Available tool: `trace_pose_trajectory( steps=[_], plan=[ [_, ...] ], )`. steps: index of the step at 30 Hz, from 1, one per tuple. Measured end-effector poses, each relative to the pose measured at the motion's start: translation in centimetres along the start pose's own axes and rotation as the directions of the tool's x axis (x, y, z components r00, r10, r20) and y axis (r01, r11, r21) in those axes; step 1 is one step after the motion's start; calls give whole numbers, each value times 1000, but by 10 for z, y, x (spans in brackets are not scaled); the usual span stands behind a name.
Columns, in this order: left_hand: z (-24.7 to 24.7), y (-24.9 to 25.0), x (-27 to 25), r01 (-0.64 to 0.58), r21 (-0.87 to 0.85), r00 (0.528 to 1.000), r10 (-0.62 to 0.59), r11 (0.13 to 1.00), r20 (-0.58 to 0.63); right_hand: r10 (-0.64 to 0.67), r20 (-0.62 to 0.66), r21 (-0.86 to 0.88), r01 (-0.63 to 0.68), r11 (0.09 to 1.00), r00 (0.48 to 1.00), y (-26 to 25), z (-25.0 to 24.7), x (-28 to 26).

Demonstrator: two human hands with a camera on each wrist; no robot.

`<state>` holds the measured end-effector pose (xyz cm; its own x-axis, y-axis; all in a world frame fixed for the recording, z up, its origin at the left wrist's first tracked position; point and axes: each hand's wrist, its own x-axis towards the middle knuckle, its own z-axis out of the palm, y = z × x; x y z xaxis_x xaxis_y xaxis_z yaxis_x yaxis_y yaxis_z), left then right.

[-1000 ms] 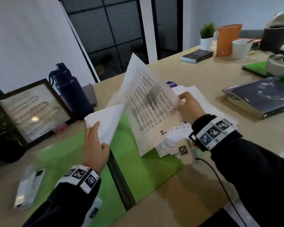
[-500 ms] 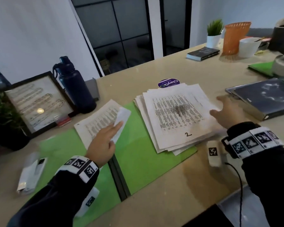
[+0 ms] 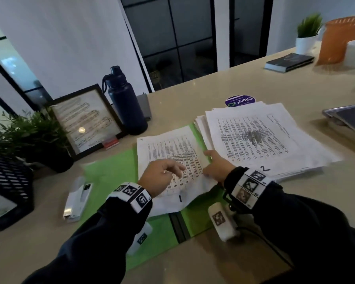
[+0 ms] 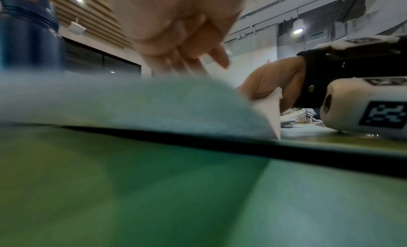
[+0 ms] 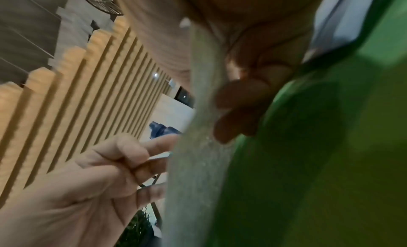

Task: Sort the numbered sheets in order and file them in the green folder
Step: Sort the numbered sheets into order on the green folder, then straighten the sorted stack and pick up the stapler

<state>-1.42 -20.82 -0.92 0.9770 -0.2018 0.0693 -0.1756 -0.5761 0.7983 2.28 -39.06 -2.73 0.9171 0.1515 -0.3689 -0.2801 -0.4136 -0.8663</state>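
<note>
The green folder (image 3: 109,173) lies open on the table. A printed sheet marked 1 (image 3: 168,148) lies across its spine, near edge lifted. My left hand (image 3: 162,175) is over the sheet's lower half, fingers loose and slightly bent; in the left wrist view its fingers (image 4: 187,41) reach down to the paper (image 4: 132,102). My right hand (image 3: 217,167) grips the sheet's right edge, with fingers (image 5: 240,107) curled under the paper (image 5: 198,146) above the folder (image 5: 330,146). The stack of sheets (image 3: 254,136), topped by the one marked 2, sits partly on the folder's right flap.
A dark blue bottle (image 3: 125,101), a picture frame (image 3: 84,119) and a potted plant (image 3: 29,136) stand at the back left. A white device (image 3: 76,199) and a black mesh tray (image 3: 6,181) lie left of the folder. A dark flat case (image 3: 348,117) lies right of the stack.
The sheet marked 2 went down onto the stack. My right hand then moved left from the stack to sheet 1's right edge. Sheet 1 slid nearer, across the folder's spine.
</note>
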Motion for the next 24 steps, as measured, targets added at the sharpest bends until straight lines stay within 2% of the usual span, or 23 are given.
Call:
trace_pose_trajectory(
  steps=[1, 3, 7, 10, 12, 15, 18, 19, 21, 24],
  plan=[
    [-1, -1, 1, -14, 47, 993, 19, 999, -118, -41, 5, -2, 42, 999, 999, -1, 2, 1],
    [-3, -2, 2, -41, 115, 972, 67, 993, -227, -130, -41, -27, 129, 991, 991, -1, -1, -2],
    [-5, -7, 3, -69, 245, 944, 143, 967, -299, -279, -262, 13, 293, 956, 924, -6, -37, -11],
    [-6, -9, 5, -56, 291, 942, 147, 955, -302, -201, -438, 93, 267, 959, 876, -1, -90, -15],
    [-4, -9, 5, -5, 311, 966, 85, 950, -245, -136, -495, 46, 183, 982, 858, 11, -130, -18],
    [-2, -8, 5, 150, 273, 989, -139, 950, -57, -102, -522, -112, 51, 992, 847, 36, -180, -17],
    [2, 1, 11, 242, 309, 937, -304, 920, 170, -71, -506, -300, -98, 949, 859, 63, -206, -11],
    [5, 7, 16, 252, 323, 920, -330, 912, 213, -19, -485, -288, -139, 948, 874, 68, -210, -10],
    [15, 22, 27, 283, 304, 897, -363, 910, 253, 84, -437, -188, -182, 965, 896, 73, -214, -8],
    [34, 42, 52, 347, 267, 877, -412, 899, 247, 82, -516, -227, -229, 947, 852, 72, -230, -1]
  ],
)
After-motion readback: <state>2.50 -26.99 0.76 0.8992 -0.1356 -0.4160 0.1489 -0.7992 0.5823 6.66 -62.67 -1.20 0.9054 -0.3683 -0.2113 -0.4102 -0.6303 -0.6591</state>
